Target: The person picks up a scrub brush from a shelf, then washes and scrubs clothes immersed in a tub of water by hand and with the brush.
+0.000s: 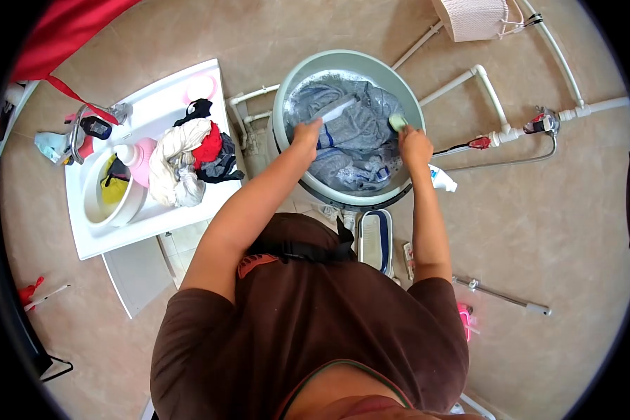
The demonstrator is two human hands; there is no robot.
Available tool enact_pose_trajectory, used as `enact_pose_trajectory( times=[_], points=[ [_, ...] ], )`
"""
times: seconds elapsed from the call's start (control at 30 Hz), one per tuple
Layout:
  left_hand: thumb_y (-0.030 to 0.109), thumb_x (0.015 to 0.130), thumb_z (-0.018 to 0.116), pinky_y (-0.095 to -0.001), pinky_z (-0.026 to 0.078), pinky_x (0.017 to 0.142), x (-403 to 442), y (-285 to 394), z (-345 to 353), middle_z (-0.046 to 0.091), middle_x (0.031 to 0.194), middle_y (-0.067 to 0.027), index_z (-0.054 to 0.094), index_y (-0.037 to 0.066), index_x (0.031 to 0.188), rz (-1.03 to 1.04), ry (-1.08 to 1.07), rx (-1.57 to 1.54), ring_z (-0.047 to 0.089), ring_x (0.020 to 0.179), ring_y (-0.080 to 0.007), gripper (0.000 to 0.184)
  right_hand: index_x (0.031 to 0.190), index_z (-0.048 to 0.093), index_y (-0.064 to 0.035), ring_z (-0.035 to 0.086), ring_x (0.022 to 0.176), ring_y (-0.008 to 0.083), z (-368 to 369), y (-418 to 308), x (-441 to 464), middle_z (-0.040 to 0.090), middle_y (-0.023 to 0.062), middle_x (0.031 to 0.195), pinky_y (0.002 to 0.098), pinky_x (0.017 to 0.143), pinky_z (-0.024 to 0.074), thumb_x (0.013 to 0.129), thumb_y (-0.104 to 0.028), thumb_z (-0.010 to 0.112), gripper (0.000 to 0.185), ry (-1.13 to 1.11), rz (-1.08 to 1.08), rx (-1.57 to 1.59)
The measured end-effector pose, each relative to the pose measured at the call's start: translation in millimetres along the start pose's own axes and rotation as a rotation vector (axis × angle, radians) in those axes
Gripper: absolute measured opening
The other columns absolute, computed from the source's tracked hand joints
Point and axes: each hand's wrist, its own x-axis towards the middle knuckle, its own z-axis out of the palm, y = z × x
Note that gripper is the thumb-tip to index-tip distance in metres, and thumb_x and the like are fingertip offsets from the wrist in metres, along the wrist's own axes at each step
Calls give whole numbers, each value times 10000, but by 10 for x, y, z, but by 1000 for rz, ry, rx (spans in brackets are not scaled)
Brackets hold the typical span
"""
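Note:
Grey wet garments (360,129) with white and blue bands lie in soapy water inside a round pale green tub (281,115). At the tub's left side, my left hand (306,134) is closed on the edge of a grey garment, beside its white band. On the right, near the rim, my right hand (414,147) grips a small pale green object that looks like a bar of soap (397,122). It is just above or against the cloth; I cannot tell which. Part of each hand's fingers is hidden from above.
To the left, a white sink counter (87,241) bears a pile of clothes (182,157), a pink bottle (142,157) and a white basin (94,217). White pipes (493,101) run along the right wall. A folded basin (376,241) stands below the tub.

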Motion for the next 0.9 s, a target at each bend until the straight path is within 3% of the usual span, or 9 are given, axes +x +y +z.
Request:
enact_pose_trajectory(
  times=[0.07,0.1,0.3,0.4,0.53,0.67,0.73,0.8,0.9],
  points=[
    [316,805,716,-443,401,965,-202,142,55,504,1286,-212,340,-70,1369,5,11,97,504,1163,-311,780,1073,666,-160,568,1057,351,121,56,-95,586,180,1171,451,857,463,819,-333,654,308,143,-183,-254],
    [324,781,744,-439,405,965,-296,185,91,502,1288,-214,329,-81,1372,8,14,150,510,1157,-314,828,1055,671,-127,450,1180,310,216,-19,-37,504,149,1241,464,961,378,751,-312,718,359,185,-197,-94],
    [308,727,786,-336,464,902,-450,167,106,542,1255,-210,357,-91,1369,261,-247,570,558,1104,-287,870,1306,507,-128,541,1065,376,782,-835,377,579,205,1129,452,904,443,859,-277,610,482,227,-292,665],
    [241,767,740,-311,465,869,-330,33,86,598,1192,-180,487,-70,1294,468,-143,841,582,1055,-238,662,1327,478,-140,551,1064,387,1205,-1023,561,596,190,1140,455,900,444,857,-329,615,525,142,-16,657],
    [137,857,588,-298,460,821,-333,145,-6,639,1125,-164,602,-5,1203,437,-58,605,600,972,-213,374,1228,535,-45,588,1005,390,800,-899,573,601,249,1127,440,852,474,833,-213,608,436,-306,-109,593],
    [89,861,491,-322,477,764,-410,334,118,663,1013,-175,676,74,1088,588,-21,453,626,860,-250,293,1010,597,-75,612,951,323,837,-854,491,638,104,992,438,843,490,812,-236,615,256,-186,396,2133],
    [130,828,521,-361,497,763,-739,560,280,665,963,-181,706,71,970,636,-84,585,645,890,-309,241,962,581,-91,579,997,242,545,-985,269,600,57,975,406,848,490,857,-338,631,273,-417,556,2303],
    [202,796,585,-387,505,700,-880,491,499,633,917,-173,708,76,878,971,-140,928,631,825,-334,195,964,581,-92,567,1015,227,526,-1056,186,592,57,964,389,862,484,880,-390,625,312,-549,779,2292],
    [327,809,590,-425,528,667,-1068,198,642,648,841,-151,699,84,797,1446,-185,1102,646,810,-336,267,997,564,-71,572,1031,231,1277,-898,215,590,87,1017,374,883,470,859,-481,633,438,-562,285,2514]
  ],
)
